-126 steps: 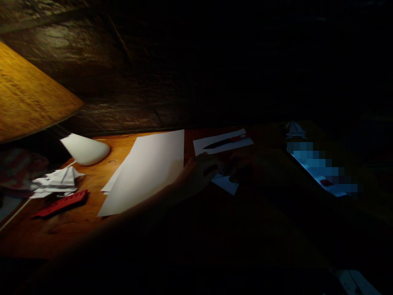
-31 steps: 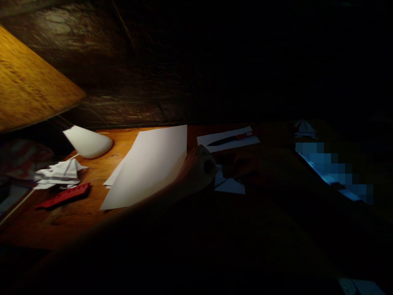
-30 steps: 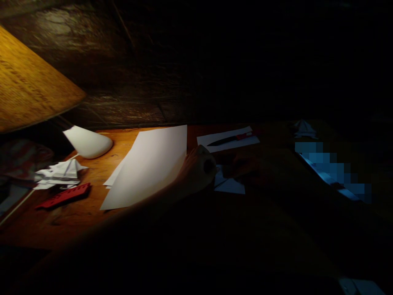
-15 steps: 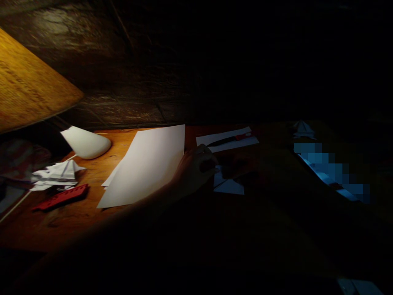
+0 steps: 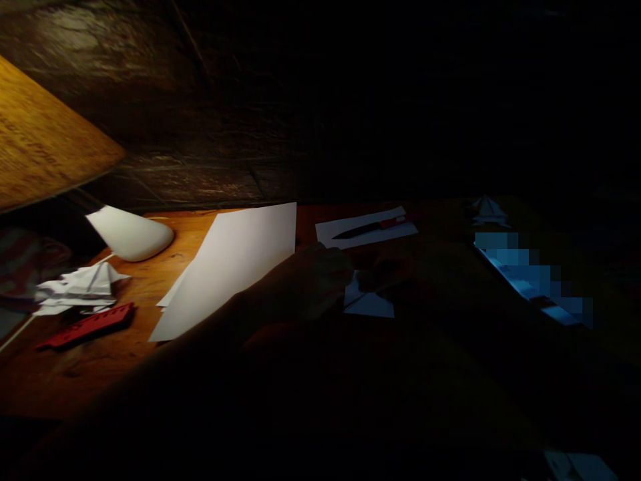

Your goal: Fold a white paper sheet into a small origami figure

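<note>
A small folded piece of white paper lies on the wooden table in deep shadow. My left hand rests against its left edge, fingers curled, and appears to pinch it. My right hand is a dark shape on the paper's upper right side; its fingers are too dim to read. A large white sheet lies just left of my left hand.
A lampshade and white lamp base stand at the left. Crumpled folded paper and a red ruler-like strip lie nearby. A pen rests on a paper strip behind. A folded paper figure and a lit screen are at right.
My left forearm has swung up over the lower right of the large sheet, and the hand has closed tighter on the small paper. The view shifted slightly left.
</note>
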`<state>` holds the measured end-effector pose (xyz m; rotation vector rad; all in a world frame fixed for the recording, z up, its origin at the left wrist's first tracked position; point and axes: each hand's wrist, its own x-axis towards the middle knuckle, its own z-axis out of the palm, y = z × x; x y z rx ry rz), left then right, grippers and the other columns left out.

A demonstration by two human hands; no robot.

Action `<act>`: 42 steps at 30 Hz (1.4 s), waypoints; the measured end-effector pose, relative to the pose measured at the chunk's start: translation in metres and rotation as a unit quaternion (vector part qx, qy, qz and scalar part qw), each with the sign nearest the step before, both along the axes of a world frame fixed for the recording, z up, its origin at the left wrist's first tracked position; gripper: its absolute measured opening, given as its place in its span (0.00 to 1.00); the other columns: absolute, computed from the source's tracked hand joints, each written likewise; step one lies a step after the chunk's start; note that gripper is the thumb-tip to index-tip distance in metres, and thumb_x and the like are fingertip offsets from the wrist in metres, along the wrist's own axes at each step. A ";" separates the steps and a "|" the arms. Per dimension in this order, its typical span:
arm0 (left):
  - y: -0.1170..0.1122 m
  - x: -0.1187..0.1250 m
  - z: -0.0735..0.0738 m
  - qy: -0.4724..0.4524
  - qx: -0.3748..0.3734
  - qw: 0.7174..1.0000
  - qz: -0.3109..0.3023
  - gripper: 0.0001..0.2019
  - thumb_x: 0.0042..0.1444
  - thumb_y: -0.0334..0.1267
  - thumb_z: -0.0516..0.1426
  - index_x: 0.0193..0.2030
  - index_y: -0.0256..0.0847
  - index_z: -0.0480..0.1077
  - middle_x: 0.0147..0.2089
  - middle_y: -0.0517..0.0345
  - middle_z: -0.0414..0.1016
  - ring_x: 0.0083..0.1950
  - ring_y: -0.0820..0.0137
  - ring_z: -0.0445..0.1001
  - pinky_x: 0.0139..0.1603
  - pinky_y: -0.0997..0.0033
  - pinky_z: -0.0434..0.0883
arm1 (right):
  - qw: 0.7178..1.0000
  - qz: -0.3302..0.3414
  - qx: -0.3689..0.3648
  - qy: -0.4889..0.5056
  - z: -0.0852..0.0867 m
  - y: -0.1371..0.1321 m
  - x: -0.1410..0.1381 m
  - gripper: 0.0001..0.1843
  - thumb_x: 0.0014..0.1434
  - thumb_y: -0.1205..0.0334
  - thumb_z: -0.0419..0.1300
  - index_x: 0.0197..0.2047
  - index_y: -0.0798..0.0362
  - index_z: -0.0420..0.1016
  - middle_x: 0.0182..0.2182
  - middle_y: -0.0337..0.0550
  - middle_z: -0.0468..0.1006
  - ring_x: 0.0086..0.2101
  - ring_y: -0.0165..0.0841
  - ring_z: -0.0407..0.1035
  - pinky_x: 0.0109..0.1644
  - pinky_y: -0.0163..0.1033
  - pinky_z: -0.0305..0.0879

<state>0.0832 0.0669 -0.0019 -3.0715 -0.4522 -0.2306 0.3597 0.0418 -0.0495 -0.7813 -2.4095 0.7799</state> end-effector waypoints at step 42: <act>0.005 -0.008 0.006 -0.044 -0.142 0.989 -0.009 0.21 0.52 0.23 0.55 0.50 0.46 0.76 0.51 0.57 0.80 0.53 0.61 0.75 0.56 0.57 0.70 | 0.999 0.026 0.037 0.008 -0.002 0.004 -0.002 0.11 0.65 0.62 0.62 0.48 0.44 0.83 0.47 0.45 0.75 0.51 0.40 0.70 0.56 0.50 0.66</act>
